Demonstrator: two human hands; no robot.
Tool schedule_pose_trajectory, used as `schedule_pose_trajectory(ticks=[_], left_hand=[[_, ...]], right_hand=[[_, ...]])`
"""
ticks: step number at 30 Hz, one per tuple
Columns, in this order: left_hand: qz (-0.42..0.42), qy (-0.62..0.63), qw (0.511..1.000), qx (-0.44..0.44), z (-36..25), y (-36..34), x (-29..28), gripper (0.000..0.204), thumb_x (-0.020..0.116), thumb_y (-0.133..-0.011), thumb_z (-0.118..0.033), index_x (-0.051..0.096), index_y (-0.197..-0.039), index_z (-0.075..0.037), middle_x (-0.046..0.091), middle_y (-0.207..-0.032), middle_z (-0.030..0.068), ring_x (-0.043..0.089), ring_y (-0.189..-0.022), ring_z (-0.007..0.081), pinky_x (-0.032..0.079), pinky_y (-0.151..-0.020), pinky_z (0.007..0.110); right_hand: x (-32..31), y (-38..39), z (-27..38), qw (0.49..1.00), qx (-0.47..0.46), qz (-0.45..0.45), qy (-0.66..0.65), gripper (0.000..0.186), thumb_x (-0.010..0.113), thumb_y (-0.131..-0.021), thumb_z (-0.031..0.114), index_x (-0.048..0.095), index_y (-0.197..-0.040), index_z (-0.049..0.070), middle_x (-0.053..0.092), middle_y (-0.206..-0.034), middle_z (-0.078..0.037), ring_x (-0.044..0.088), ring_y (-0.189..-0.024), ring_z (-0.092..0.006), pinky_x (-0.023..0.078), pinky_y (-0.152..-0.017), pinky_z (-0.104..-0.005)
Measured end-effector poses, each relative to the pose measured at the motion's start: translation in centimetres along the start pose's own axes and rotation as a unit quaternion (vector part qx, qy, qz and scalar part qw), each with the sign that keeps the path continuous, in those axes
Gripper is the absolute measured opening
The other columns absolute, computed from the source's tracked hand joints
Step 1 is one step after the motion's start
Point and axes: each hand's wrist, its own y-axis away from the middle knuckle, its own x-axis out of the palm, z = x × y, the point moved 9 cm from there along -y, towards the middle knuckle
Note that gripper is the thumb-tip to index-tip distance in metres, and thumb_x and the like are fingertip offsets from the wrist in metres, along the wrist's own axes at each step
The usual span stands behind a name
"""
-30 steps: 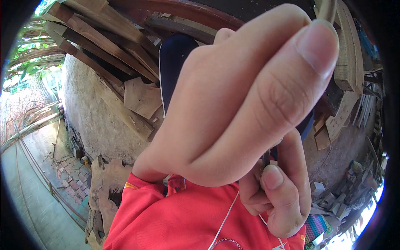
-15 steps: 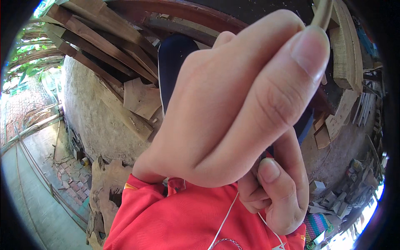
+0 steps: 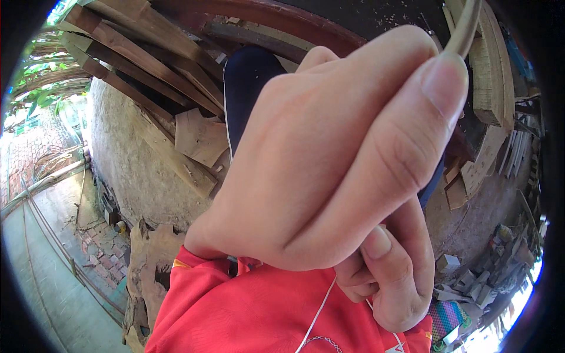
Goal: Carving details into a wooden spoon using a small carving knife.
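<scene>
Close to the camera, my left hand fills the middle of the view, its thumb pressed against the curled fingers. Pinched at the thumb tip is a slim, pale, slightly curved wooden piece, which runs up past the top edge; its other end is hidden by the hand. My right hand sits below and behind the left one, close to my red shirt. Its fingers are curled with the thumb against them. The left hand covers part of it, and whatever it grips cannot be made out.
Reddish-brown wooden beams are stacked at the upper left, beside a flat wood offcut. A thick pale board stands at the right. Rubble and scrap blocks lie lower right, near a colourful woven bag. A dark surface with shavings lies ahead.
My left hand has shifted slightly down and right with the wooden piece. The right hand has barely moved and is covered more at its top; a dark bit by its thumb no longer shows.
</scene>
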Motion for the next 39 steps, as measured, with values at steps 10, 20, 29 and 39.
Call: schedule_pose_trajectory(ticks=[10,20,29,39], left_hand=[[0.004,0.001,1.000,-0.003,0.0,0.2,-0.1,0.056,0.044,-0.104,-0.053,0.049,-0.123,-0.001,0.055,-0.098,0.0118,0.046,-0.084,0.0138,0.037,-0.075,0.030],[0.012,0.000,1.000,-0.007,0.0,0.5,0.0,0.057,0.044,-0.104,-0.053,0.048,-0.127,-0.001,0.055,-0.102,0.0125,0.048,-0.088,0.0145,0.039,-0.079,0.031],[0.019,-0.004,1.000,-0.007,-0.1,0.7,0.1,0.058,0.044,-0.105,-0.053,0.046,-0.130,-0.001,0.055,-0.105,0.0132,0.050,-0.091,0.0151,0.040,-0.081,0.032],[0.021,0.004,1.000,-0.018,0.3,0.5,-0.1,0.059,0.044,-0.105,-0.053,0.045,-0.133,-0.001,0.055,-0.109,0.0140,0.052,-0.095,0.0159,0.042,-0.085,0.032]], right_hand=[[-0.1,0.2,0.0,0.999,0.006,-0.008,0.039,0.039,0.041,-0.109,0.019,0.038,-0.138,-0.007,0.043,-0.054,-0.001,0.024,-0.038,-0.0031,0.014,-0.039,-0.0239],[-0.2,0.3,0.1,0.999,-0.010,0.000,0.052,0.039,0.040,-0.109,0.018,0.037,-0.137,-0.009,0.044,-0.054,-0.001,0.025,-0.038,-0.0035,0.016,-0.039,-0.0238],[-0.2,0.4,0.2,0.998,-0.032,0.001,0.053,0.039,0.039,-0.107,0.016,0.037,-0.136,-0.011,0.044,-0.053,-0.001,0.026,-0.038,-0.0045,0.017,-0.039,-0.0243],[0.2,0.1,1.1,0.992,-0.035,0.023,0.116,0.059,0.047,-0.104,0.035,0.035,-0.140,-0.011,0.044,-0.052,-0.002,0.027,-0.039,-0.0043,0.018,-0.041,-0.0238]])
